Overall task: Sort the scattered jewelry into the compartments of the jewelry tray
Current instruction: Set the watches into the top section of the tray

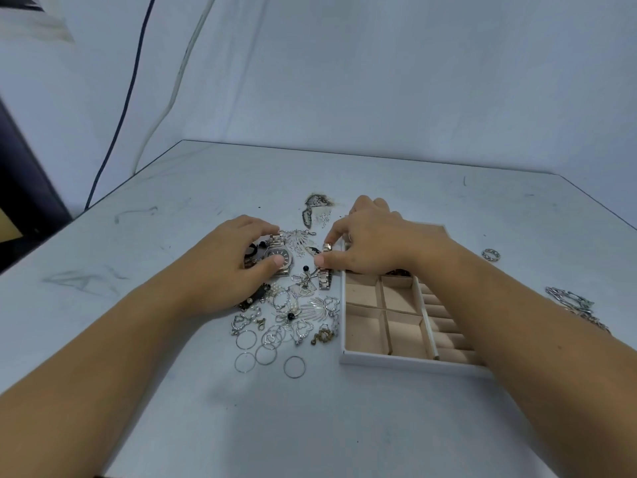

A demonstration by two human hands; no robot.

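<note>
watch (281, 259): rose-gold, face up, at far edge of pile, link band running toward tray.
pile (293, 312): thin hoops, heart charms, pearls, tangled just left of tray.
tray (396, 363): white, beige-lined, square cells, ring rolls at right.
ring (491, 254): silver, right of tray, apart.

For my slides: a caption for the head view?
Left hand holds a watch, right hand pinches a metal strap amid scattered jewelry beside the tray.

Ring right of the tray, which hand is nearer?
Right. Right hand pinches the watch strap by the tray; left hand holds the watch face, farther from the ring.
</note>
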